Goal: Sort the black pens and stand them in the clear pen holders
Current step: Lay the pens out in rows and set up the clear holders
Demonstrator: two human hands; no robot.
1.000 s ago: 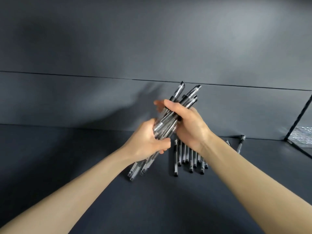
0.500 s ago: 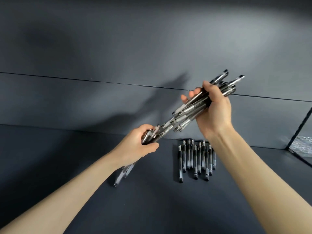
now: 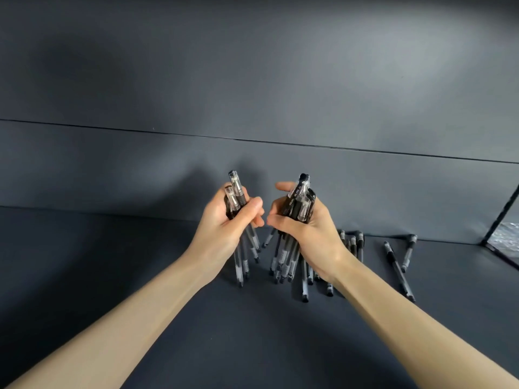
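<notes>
Two bundles of black pens with clear barrels stand roughly upright above the dark tabletop point(image 3: 118, 276). My left hand point(image 3: 224, 223) grips the smaller bundle point(image 3: 235, 192), whose lower ends hang below the fist. My right hand point(image 3: 306, 228) grips the larger bundle point(image 3: 302, 197), caps up. The two fists are almost touching. More black pens point(image 3: 355, 245) lie in a row on the table behind my right wrist, partly hidden by it. No clear pen holder is in view.
Two loose pens point(image 3: 398, 270) lie on the table to the right of the row. A dark grey wall point(image 3: 252, 80) rises close behind the hands. At the far right a black frame edge point(image 3: 500, 217) borders a patch of bubble wrap.
The single bundle stretched between both hands has been split into two. My right hand came down and left, my left hand rose, and both bundles now stand upright side by side.
</notes>
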